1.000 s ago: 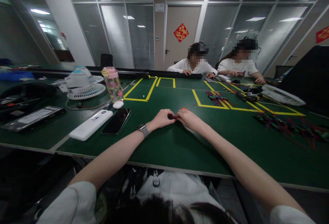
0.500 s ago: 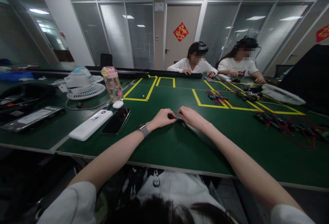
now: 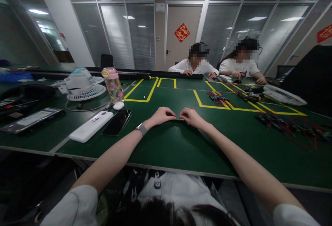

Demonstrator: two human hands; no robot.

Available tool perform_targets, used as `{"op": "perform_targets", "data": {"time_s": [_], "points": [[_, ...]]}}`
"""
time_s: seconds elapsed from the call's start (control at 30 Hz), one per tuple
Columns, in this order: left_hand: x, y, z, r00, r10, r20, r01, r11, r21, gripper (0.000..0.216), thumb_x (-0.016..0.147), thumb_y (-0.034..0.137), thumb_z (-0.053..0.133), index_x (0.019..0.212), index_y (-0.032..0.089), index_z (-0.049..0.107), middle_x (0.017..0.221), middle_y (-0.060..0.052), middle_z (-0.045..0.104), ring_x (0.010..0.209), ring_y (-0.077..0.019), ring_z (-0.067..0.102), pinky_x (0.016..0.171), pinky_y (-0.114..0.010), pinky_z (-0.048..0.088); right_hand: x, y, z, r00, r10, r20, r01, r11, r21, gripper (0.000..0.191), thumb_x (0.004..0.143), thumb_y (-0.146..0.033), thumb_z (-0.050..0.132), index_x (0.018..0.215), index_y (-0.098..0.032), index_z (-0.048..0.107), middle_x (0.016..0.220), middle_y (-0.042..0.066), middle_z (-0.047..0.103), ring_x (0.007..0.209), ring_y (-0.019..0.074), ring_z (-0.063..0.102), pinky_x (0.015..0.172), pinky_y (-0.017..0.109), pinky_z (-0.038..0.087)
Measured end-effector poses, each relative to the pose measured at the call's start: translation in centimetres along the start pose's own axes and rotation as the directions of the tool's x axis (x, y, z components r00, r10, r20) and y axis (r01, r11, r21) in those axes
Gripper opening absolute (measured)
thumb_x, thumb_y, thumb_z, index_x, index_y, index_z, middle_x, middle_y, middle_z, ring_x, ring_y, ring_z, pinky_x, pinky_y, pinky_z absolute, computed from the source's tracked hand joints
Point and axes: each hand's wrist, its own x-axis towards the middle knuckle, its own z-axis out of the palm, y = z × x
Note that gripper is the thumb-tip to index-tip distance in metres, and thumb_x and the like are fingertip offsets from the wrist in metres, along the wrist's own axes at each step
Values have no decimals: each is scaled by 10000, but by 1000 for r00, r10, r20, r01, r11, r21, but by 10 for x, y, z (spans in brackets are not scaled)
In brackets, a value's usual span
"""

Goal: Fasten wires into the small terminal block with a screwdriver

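Between my fingertips, just above the green table [image 3: 160,146], is a small circuit board [image 3: 178,118] with a green face and a paler part at its right end. My left hand [image 3: 163,115], a metal-strapped watch [image 3: 141,128] at its wrist, pinches the board's left end between thumb and fingers. From the other side, my right hand [image 3: 191,117] is closed on the right end. Fingertips cover much of the board, so its details are too small to make out.
Left of my arms lie a black phone [image 3: 117,122], a long white device [image 3: 91,126] and a white oval case [image 3: 118,106], with a bottle [image 3: 114,86] behind. Wired boards [image 3: 219,98] and a larger wired bundle [image 3: 293,127] lie right. Two people sit opposite.
My hands have shifted slightly up and drawn a little apart. The board's green face now shows between them, where a darker, less clear piece showed before.
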Motion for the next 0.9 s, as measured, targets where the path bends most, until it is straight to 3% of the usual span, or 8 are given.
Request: {"op": "perform_targets", "data": {"time_s": [0.27,0.63,0.8,0.9], "points": [[2,-7,-10,988,-93,-125,96,995,16,159,821,306,698,864,174,776,909,-58,743,818,-182,663,773,-286,505,-1,-6,1,998,7,57,-7,1000,0,116,845,-193,630,822,-157,737,759,42,634,705,145,560,681,255,411],[1,-3,2,988,-93,-122,110,984,138,233,898,309,591,938,172,776,931,-67,722,839,-190,645,758,-294,488,-2,-8,-26,993,92,-67,-86,992,88,233,880,-282,582,790,-140,743,728,39,655,637,131,547,627,251,406],[6,-2,17,984,-67,-167,87,990,114,153,852,243,649,888,170,780,895,-58,735,831,-182,653,781,-283,489,-3,-2,-36,990,140,5,-139,981,136,190,830,-295,633,819,-131,728,709,37,679,623,134,566,601,248,415],[8,-4,24,991,-61,-122,75,991,114,134,835,232,666,867,164,777,870,-53,740,796,-176,658,759,-274,491,-4,-3,-31,991,118,66,-127,979,162,201,794,-271,675,924,-123,716,760,45,683,662,140,592,627,252,451]]}}
